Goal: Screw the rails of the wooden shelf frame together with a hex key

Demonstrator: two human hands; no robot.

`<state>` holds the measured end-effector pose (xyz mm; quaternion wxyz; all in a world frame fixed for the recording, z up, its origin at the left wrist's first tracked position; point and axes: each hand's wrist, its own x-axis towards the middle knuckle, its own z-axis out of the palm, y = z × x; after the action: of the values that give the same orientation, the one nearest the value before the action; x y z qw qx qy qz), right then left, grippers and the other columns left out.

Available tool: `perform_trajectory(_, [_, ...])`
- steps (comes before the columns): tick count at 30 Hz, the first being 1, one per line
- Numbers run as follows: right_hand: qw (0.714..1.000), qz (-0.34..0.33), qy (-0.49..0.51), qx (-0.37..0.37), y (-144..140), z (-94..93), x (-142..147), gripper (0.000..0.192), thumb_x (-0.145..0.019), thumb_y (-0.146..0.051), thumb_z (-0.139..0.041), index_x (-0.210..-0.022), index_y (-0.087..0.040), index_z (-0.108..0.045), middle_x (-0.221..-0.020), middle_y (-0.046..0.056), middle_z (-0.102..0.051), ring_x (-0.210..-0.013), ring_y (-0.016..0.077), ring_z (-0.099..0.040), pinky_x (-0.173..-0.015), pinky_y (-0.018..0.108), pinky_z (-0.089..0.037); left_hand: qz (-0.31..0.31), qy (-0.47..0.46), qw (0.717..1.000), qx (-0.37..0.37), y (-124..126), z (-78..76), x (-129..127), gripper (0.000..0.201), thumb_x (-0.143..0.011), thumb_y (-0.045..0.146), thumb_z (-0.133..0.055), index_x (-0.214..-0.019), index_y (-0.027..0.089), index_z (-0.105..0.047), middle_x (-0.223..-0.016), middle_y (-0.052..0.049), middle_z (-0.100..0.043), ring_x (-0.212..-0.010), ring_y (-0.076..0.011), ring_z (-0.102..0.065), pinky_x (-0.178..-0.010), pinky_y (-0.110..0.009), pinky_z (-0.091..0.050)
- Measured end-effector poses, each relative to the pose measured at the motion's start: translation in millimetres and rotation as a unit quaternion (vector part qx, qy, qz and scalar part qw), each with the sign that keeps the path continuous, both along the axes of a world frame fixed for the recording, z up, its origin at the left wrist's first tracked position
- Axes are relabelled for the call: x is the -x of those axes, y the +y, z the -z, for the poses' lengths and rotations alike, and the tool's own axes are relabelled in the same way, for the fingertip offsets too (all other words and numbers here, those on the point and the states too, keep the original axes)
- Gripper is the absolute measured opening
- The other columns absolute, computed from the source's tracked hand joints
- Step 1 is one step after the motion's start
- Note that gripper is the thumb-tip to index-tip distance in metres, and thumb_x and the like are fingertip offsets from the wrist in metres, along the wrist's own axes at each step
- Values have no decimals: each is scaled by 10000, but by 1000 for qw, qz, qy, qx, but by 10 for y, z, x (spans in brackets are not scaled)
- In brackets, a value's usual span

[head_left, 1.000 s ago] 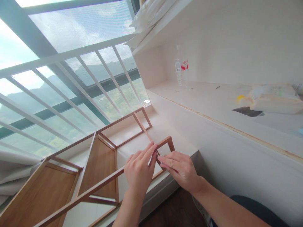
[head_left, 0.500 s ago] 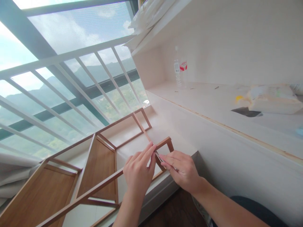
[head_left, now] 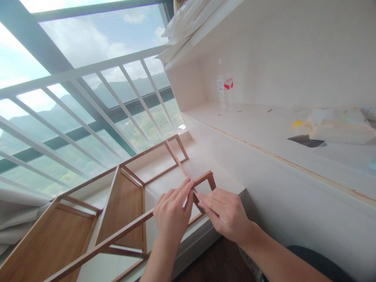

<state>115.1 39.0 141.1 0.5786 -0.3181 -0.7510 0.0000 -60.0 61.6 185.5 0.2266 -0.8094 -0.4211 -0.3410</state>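
Note:
A brown wooden shelf frame (head_left: pixel 129 227) with slatless panels lies tilted on the window ledge. My left hand (head_left: pixel 173 207) is closed round its near rail, close to the rail's right end. Between the fingertips of my right hand (head_left: pixel 227 211) is a thin, shiny metal rod (head_left: pixel 195 191) that looks like a hex key. Its tip meets the rail right beside my left fingertips. Most of the rod is hidden by my right fingers, and the spot where it touches the wood is too small to make out.
On the white shelf (head_left: pixel 252 121) to the right stand a clear plastic bottle (head_left: pixel 221 92), a few small dark pieces and a soft white package (head_left: pixel 340 123). White railings (head_left: pixel 114 94) and windows rise behind the frame. A grey curtain (head_left: pixel 20 215) hangs at left.
My right fingers have turned a little about the metal rod, and less of it shows now. My left hand and the wooden frame stay in place.

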Motion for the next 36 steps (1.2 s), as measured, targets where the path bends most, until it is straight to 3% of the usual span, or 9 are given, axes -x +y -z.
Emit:
perform_trajectory(7, [1000,17,6,19,-5,-16,7,244,-971,-142,-602,-1196,-130,-698,-803,58,-720,-710,182,-595,-668,315,-476,0,-2,1000,-2,13,7,-8,264,-934,221,-662,-1176,306,-725,-1161,48,-774,-798,-133,-737,-734,-303,-482])
perform_trajectory(11, [998,24,12,61,-18,-6,19,169,-987,-174,-572,-999,-142,-737,-739,52,-679,-677,168,-576,-657,301,-437,0,2,1000,-4,13,1,0,248,-940,232,-655,-1166,301,-730,-1153,31,-777,-803,-145,-739,-727,-309,-481])
perform_trajectory(15, [993,5,22,115,-26,33,58,301,-1007,-207,-522,-750,-162,-672,-669,36,-612,-652,147,-545,-654,286,-389,0,4,1000,-11,20,-2,-2,250,-935,234,-664,-1166,305,-728,-1158,45,-774,-800,-140,-738,-734,-306,-483])
perform_trajectory(20, [972,-29,84,218,-27,60,117,446,-1016,-309,-516,-594,-172,-562,-589,-1,-520,-588,114,-478,-604,274,-328,-4,2,1000,-8,13,6,5,264,-932,241,-673,-1178,323,-720,-1178,74,-766,-827,-132,-742,-742,-303,-483])
perform_trajectory(23, [926,-98,167,324,-35,41,153,486,-995,-398,-553,-570,-167,-601,-569,2,-570,-572,111,-513,-599,263,-357,-4,0,1000,-6,8,12,13,255,-935,242,-668,-1173,318,-724,-1177,66,-767,-822,-137,-741,-743,-304,-484])
perform_trajectory(27, [816,-215,291,451,-36,23,217,486,-927,-506,-619,-612,-149,-713,-563,30,-645,-539,127,-562,-554,253,-419,0,4,1000,-2,10,7,10,241,-944,237,-652,-1162,299,-732,-1175,45,-768,-798,-147,-737,-733,-310,-482])
perform_trajectory(31, [721,-294,370,506,-15,40,262,465,-854,-554,-675,-726,-120,-778,-566,48,-669,-454,117,-538,-454,237,-394,5,1,1000,-3,13,-9,-2,232,-946,232,-647,-1151,290,-738,-1160,35,-774,-799,-150,-740,-725,-307,-481])
perform_trajectory(33, [698,-306,390,516,-6,40,263,472,-833,-567,-691,-754,-112,-784,-560,50,-669,-435,114,-537,-438,233,-394,4,2,1000,-5,15,-13,-6,225,-946,234,-649,-1144,289,-741,-1157,36,-775,-799,-149,-741,-718,-306,-479])
perform_trajectory(36, [713,-291,389,506,-11,15,243,486,-829,-575,-691,-733,-106,-774,-542,47,-656,-434,107,-527,-438,226,-387,1,4,1000,-9,20,-13,-7,223,-945,234,-650,-1140,291,-741,-1156,44,-775,-795,-144,-742,-716,-304,-478])
